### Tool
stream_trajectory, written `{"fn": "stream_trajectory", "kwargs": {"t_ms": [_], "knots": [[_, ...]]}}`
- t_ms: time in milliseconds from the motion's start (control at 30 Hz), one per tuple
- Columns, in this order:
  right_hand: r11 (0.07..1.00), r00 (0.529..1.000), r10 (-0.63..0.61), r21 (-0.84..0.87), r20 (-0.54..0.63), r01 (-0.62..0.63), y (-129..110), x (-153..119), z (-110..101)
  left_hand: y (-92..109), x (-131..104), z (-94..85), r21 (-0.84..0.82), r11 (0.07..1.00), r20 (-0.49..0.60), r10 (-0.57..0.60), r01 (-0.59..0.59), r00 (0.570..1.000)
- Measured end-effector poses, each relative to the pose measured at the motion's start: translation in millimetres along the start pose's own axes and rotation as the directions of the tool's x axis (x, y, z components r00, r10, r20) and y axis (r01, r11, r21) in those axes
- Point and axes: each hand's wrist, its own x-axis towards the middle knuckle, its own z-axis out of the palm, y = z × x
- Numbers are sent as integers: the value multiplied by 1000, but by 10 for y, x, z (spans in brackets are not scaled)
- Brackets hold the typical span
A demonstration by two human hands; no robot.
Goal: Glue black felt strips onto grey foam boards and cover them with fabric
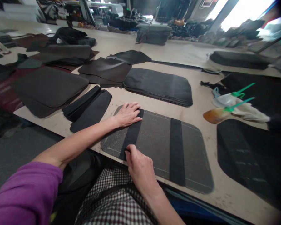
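Observation:
A grey rounded panel (154,134) lies at the table's front edge, crossed by two black strips. My left hand (128,115) rests with fingers spread over the far end of the left black strip (132,132) and the panel beside it. At that strip's near end, my right hand (140,165) is closed in a pinch, with a bit of dark edge showing at the fingertips. The right black strip (176,150) lies across the panel, apart from both hands.
Beyond the panel is a stack of black rounded pieces (158,86). Dark cut pieces (91,109) and a larger dark stack (53,87) lie left. At right are two containers with green stick-like parts (215,115), a whitish glove-like shape (250,111) and a black panel (245,156).

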Motion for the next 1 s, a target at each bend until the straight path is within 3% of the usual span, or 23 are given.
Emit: {"fn": "stream_trajectory", "kwargs": {"t_ms": [100,233,300,433,800,1000], "knots": [[999,1000,-16,-50,-11,16,-6,1,3,2,1,-9,-1,1000,4,1,-1,1000],[984,979,-136,-135,-150,116,-5,-29,8,-1,-4,-4,-3,1000,9,4,-4,1000],[971,953,-227,-124,-202,205,-7,-50,16,-2,-9,6,-1,1000,6,3,-3,1000],[937,917,-347,-43,-197,346,-9,-92,36,0,-17,16,11,1000,-13,-2,2,1000],[947,913,-304,13,-272,320,-14,-110,103,2,-12,-4,-5,1000,3,-2,2,1000],[930,861,-354,-44,-365,364,-39,-147,227,-4,-11,17,-35,999,-16,-13,13,1000]]}}
